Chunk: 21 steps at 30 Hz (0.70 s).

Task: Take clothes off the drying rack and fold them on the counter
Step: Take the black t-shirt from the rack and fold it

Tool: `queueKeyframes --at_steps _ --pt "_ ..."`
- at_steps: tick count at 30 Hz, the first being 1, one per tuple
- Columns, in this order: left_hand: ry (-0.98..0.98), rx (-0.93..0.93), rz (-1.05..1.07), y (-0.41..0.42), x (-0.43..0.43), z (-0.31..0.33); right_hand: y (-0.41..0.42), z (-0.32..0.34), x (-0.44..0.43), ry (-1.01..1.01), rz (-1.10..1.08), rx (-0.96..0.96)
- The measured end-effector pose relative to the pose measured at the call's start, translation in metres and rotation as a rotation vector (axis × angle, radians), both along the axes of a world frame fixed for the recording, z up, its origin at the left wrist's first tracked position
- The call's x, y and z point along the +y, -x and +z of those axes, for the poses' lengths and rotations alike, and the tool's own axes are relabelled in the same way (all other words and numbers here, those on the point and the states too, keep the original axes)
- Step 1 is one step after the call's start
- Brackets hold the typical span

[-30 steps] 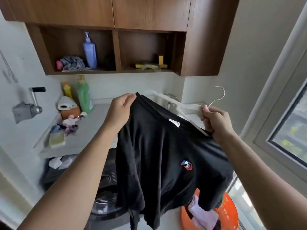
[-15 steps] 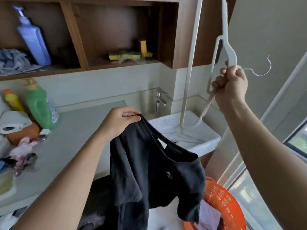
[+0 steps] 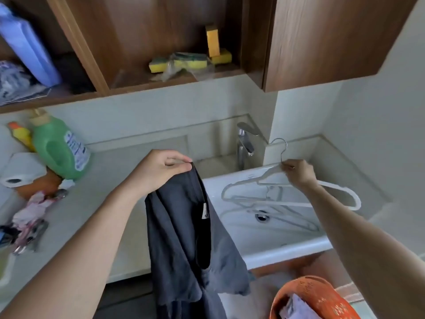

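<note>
Left hand (image 3: 161,171) pinches the black T-shirt (image 3: 184,238) by the collar edge, thumb and fingers closed on fabric. Shirt hangs limp and creased toward 6 o'clock, across the counter (image 3: 110,171) edge, neckline gaping, small white label showing inside. At 3 o'clock from it, right hand (image 3: 299,173) grips a bare white hanger (image 3: 269,173) at its neck, over the sink (image 3: 287,249).

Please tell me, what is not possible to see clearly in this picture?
All in the head view:
1. Black shirt: lower part cut off by the bottom edge.
2. Orange basket: cut off by the bottom edge, contents mostly unseen.
3. Green bottle label: too blurred to read.
4. Hangers lying in the sink: number unclear, the held hanger overlaps them.
</note>
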<state>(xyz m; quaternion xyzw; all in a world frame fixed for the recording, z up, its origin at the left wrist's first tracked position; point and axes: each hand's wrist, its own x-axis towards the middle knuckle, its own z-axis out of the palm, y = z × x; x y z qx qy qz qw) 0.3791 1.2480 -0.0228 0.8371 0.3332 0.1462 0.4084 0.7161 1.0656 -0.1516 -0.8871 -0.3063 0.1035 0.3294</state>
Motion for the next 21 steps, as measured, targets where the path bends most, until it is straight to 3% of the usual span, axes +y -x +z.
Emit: queueKeyframes --at_steps 6,10,12,15,18,21 --pt "-0.002 -0.021 0.101 -0.02 0.007 -0.018 0.01 -0.044 0.046 0.203 -0.008 0.154" --pt "-0.036 -0.029 0.13 -0.024 0.007 -0.021 0.08 -0.01 0.07 -0.019 0.42 0.506" --pt "-0.058 -0.044 0.13 -0.021 0.007 -0.02 0.122 0.017 0.074 -0.034 0.692 0.584" --pt "-0.085 -0.094 0.133 -0.006 0.003 -0.012 0.172 0.035 0.081 -0.024 0.862 0.388" --pt "-0.1 -0.147 0.133 0.029 -0.003 -0.001 0.205 0.044 0.077 -0.019 0.817 0.18" --pt "-0.111 -0.215 0.156 0.087 -0.006 0.011 0.231 0.048 0.063 0.108 0.761 -0.012"
